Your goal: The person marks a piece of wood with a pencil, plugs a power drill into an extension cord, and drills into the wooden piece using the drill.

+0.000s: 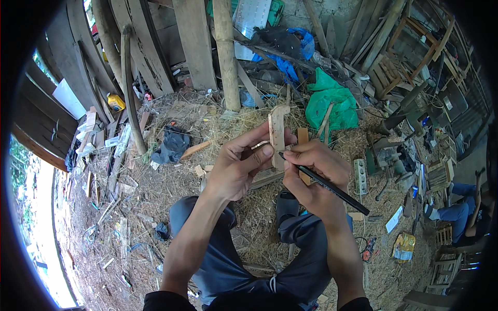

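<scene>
A small shaped piece of light wood (276, 129), narrow with a hooked upper end, is held up in front of me. My left hand (239, 165) grips it from the left, thumb on the near face and fingers behind. My right hand (320, 176) is closed around a black pen (334, 190), its tip at the lower right part of the wood; whether it touches cannot be made out. Behind my hands a flat strip of orange-brown wood (303, 136) shows, partly hidden.
Shavings and scraps cover the ground. A green plastic bag (332, 103) lies beyond my right hand, near a power strip (360, 176). A wooden post (226, 57) stands ahead. Black plastic (174, 143) lies to the left. At far right another person's legs (456, 212) show beside stacked wood.
</scene>
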Demonstrator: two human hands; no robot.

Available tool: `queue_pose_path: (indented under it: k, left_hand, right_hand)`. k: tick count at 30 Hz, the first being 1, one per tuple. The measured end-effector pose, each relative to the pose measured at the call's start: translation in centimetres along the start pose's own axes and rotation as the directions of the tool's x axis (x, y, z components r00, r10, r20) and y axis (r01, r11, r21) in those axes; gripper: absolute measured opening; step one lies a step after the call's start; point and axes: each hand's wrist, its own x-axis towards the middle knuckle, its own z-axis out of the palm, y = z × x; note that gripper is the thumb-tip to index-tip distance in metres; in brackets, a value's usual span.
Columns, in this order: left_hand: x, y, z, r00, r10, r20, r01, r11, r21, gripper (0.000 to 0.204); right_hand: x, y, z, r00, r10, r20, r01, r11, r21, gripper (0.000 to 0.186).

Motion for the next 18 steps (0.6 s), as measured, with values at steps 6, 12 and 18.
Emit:
queue_pose_path:
  k: [6, 12, 18]
  left_hand:
    - [0.06, 0.25, 0.21, 1.000, 0.020, -0.004, -0.020, 1.000, 0.021, 0.043]
    - [0.11, 0.30, 0.15, 0.999, 0.016, -0.036, -0.015, 1.000, 0.027, 0.041]
    - [0.14, 0.28, 0.15, 0.999, 0.017, -0.043, -0.016, 0.999, 0.031, 0.043]
  right_hand:
    - [-0.10, -0.30, -0.10, 0.999, 0.050, -0.003, -0.050, 0.997, 0.061, 0.017]
    - [-0.06, -0.26, 0.21, 1.000, 0.030, 0.005, -0.030, 0.999, 0.018, 0.016]
    - [0.05, -0.35, 0.15, 0.999, 0.024, 0.025, -0.024, 1.000, -0.011, 0.016]
